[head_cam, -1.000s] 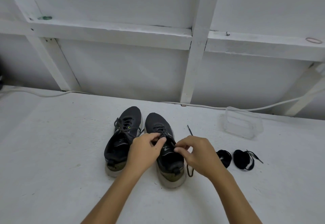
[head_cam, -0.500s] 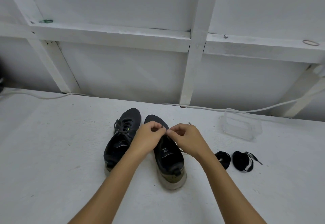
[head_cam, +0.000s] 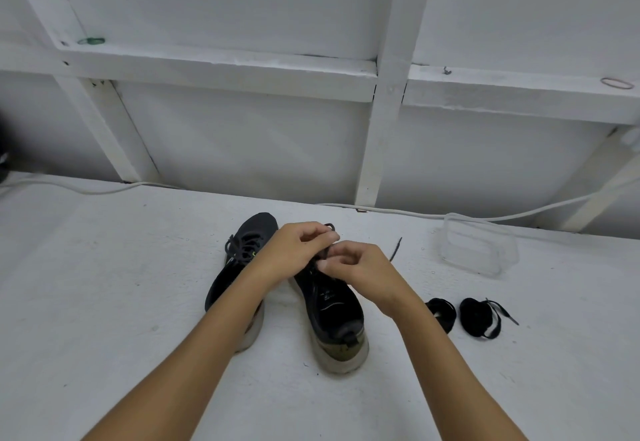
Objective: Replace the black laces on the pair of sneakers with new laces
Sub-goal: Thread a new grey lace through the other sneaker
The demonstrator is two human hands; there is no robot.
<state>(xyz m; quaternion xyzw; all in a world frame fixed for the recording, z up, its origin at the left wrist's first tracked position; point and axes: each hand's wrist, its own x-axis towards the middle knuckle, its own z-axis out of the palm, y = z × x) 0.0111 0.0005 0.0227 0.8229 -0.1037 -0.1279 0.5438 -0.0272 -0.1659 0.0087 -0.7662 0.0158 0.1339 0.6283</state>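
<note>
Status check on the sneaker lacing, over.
Both hands, left and right, pinching the black lace over the right sneaker. Left sneaker laced. Two lace bundles waiting right. Nothing in the way.

right sneaker (head_cam: 332, 305) insole, white print, too blurred to read

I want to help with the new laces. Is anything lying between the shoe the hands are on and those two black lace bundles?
Only the person's right forearm crosses above that stretch. The table between the right sneaker and the lace bundles looks bare.
</note>
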